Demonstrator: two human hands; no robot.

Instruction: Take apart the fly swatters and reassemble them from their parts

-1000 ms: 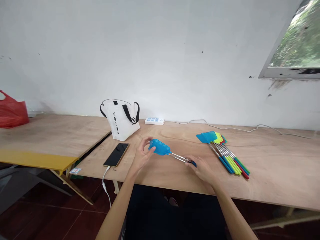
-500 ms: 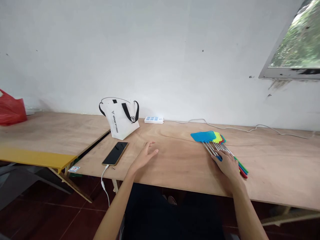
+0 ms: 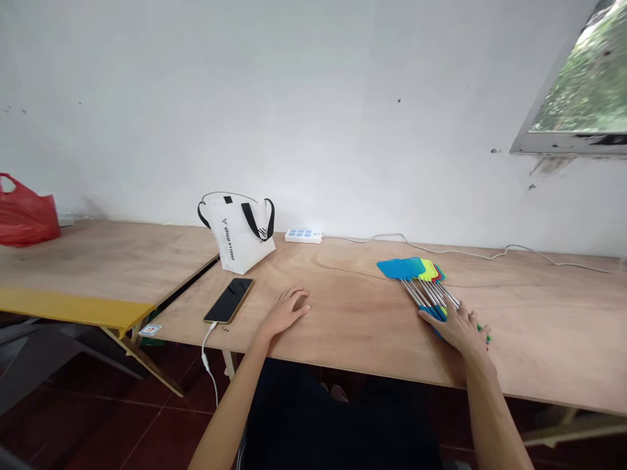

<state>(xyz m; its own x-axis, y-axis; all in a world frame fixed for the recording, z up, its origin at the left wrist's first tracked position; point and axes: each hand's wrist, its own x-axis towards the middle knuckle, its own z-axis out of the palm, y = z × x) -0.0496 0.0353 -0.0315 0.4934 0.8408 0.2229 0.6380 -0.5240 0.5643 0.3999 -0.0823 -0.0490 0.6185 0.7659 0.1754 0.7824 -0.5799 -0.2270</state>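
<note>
Several fly swatters (image 3: 416, 271) with blue, yellow-green and red heads lie in a fanned pile on the plywood table (image 3: 353, 320), metal shafts pointing toward me. My right hand (image 3: 458, 326) rests flat on their coloured handles, fingers stretched out, covering most of the grips. My left hand (image 3: 287, 312) lies flat on the bare table with fingers spread, holding nothing, a little right of a black phone (image 3: 228, 300).
A white tote bag (image 3: 240, 232) stands behind the phone, with a white power strip (image 3: 304, 235) and its cable along the wall. A charging cable hangs off the table's front edge. A second table (image 3: 88, 261) on the left carries a red plastic bag (image 3: 27, 215).
One second ago both hands held a blue swatter in mid-air. My right hand carried it right and laid it on the pile; my left hand let go and settled flat on the table.
</note>
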